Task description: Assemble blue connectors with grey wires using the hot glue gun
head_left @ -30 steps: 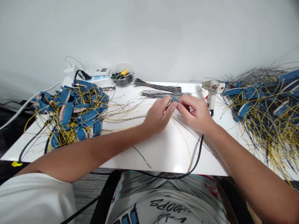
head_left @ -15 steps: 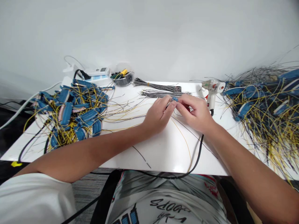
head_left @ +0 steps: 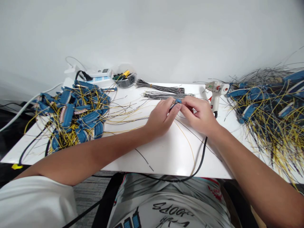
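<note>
Left of the glue gun (head_left: 216,91), one small blue part (head_left: 178,101) sits clamped between the fingertips of both the left hand (head_left: 161,116) and right hand (head_left: 199,114). Behind them lie two wire bundles; one pile of blue pieces (head_left: 67,115) flanks each side, on one white table (head_left: 163,155) against a pale wall (head_left: 166,41).

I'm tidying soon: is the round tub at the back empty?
Not empty: a yellow item and dark green ones show in the round tub; how full, I cannot tell.
</note>
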A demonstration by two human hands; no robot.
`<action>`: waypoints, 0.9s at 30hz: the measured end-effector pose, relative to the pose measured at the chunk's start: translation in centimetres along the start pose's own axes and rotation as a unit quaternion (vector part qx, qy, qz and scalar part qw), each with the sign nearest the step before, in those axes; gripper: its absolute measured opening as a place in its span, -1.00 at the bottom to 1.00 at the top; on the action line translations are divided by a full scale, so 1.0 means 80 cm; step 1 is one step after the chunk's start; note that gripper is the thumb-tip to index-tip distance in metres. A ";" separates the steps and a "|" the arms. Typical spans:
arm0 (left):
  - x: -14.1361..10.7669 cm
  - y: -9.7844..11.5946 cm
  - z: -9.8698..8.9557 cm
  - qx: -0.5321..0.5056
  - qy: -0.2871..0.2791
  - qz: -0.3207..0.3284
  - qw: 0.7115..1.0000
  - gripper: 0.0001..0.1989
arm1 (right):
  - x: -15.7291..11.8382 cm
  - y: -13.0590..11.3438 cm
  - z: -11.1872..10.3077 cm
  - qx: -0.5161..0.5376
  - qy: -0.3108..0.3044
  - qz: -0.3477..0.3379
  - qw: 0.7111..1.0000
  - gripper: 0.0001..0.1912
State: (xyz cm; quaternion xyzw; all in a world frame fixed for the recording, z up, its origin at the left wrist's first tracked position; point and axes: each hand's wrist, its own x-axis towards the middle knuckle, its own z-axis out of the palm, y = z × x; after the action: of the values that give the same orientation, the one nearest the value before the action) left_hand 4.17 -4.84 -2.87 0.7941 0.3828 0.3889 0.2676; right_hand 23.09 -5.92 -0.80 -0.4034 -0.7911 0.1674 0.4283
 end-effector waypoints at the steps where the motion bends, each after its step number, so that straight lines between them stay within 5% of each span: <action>1: 0.000 0.000 0.000 -0.001 0.001 -0.002 1.000 -0.58 | 0.000 0.000 0.000 0.000 0.000 0.001 1.000 -0.72; 27: 0.001 0.000 0.000 -0.019 0.016 0.017 1.000 -0.55 | -0.001 -0.003 0.000 0.000 -0.006 0.007 1.000 -0.69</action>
State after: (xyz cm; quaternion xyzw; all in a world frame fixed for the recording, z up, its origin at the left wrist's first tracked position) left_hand 4.21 -4.77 -2.79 0.7889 0.3663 0.4133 0.2695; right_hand 22.95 -6.14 -0.70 -0.4079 -0.7908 0.1730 0.4223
